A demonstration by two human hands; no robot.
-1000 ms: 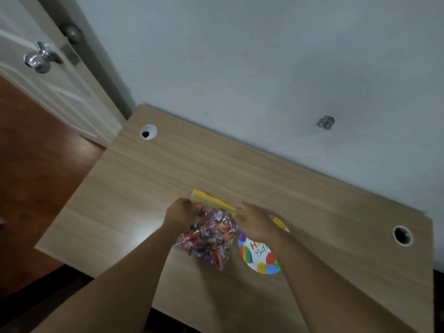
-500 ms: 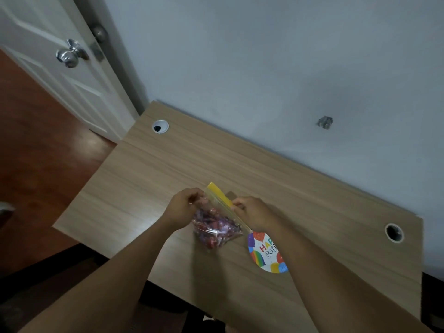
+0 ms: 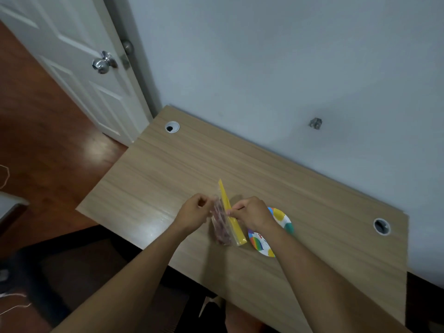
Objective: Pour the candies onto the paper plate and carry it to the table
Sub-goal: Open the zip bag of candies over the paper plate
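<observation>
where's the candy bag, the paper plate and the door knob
candy bag (image 3: 222, 227): head view, on the clear part holding candies
paper plate (image 3: 283, 218): head view, on its coloured rim by the right wrist
door knob (image 3: 102, 64): head view, on the shiny ball

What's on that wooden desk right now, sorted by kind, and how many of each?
Candy bag, held by the left hand and right hand: 1
Paper plate: 1
Cable holes in the desk, one far left, one right: 2
Total: 4
</observation>
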